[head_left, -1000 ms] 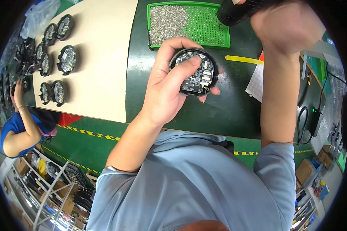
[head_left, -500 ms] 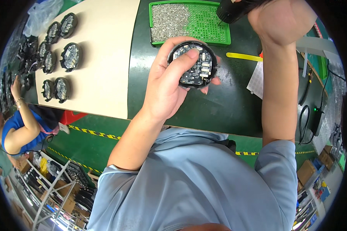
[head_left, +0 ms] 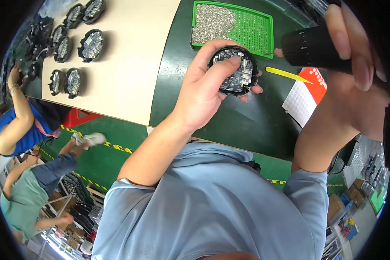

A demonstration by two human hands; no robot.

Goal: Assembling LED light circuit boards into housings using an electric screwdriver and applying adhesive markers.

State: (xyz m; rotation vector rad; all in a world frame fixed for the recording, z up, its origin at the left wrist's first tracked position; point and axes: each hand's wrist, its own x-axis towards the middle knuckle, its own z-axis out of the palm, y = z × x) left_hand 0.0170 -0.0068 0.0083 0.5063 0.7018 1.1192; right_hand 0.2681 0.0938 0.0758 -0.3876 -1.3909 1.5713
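A round black housing with a circuit board in it [head_left: 245,73] rests in my left hand [head_left: 199,93]. My thumb lies across the board's face and the fingers wrap behind the rim. At the right, my right hand [head_left: 357,65] grips a black power screwdriver [head_left: 314,48], tilted nearly level with its tip toward the left. That tip is beside the right edge of a green perforated tray [head_left: 270,32], apart from the housing. Small silver screws [head_left: 212,24] fill the tray's left part. Whether a screw sits on the tip is too small to tell.
Several similar round board housings [head_left: 92,45] stand on a beige sheet [head_left: 130,56] at the left. A yellow strip [head_left: 281,74], an orange card [head_left: 315,86] and a white dotted sticker sheet [head_left: 300,103] lie at the right. Two people, one in blue [head_left: 15,130], one in green [head_left: 28,201], are at the left.
My right hand has brought the screwdriver from over the tray to its right side and swung it nearly level. The left hand still holds the housing. A person in green has come into view.
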